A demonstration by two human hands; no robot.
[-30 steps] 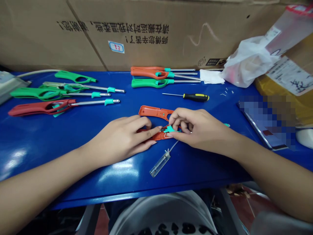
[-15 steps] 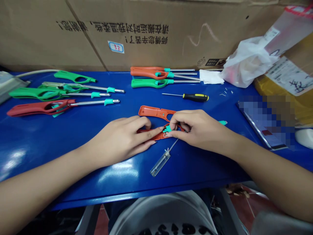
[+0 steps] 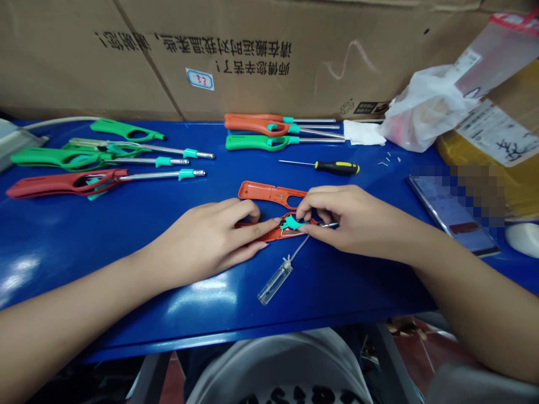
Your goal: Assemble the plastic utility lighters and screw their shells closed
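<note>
An opened orange lighter housing half (image 3: 275, 233) lies on the blue table between my hands. My left hand (image 3: 221, 233) is closed over its left end, index fingertip against the inner parts. Inside sits a teal trigger (image 3: 292, 223), with a thin white wire beside it. My right hand (image 3: 332, 216) pinches the trigger's right end between thumb and fingers. A metal tube shows partly behind the right fingers. Just beyond lies the other orange housing half (image 3: 263, 192). A clear fuel tank (image 3: 275, 281) rests nearer me, its thin hose running up to the housing.
Lighters with green and red handles (image 3: 67, 182) lie at left, and several more (image 3: 256, 143) at the back. A screwdriver (image 3: 337, 168), a phone (image 3: 455, 216) and a white plastic bag (image 3: 425, 106) are to the right. A large cardboard box (image 3: 252, 33) stands behind.
My right hand has shifted slightly right and exposes more of the teal trigger. The tube's teal tip no longer shows past my hand. My left hand stays in place.
</note>
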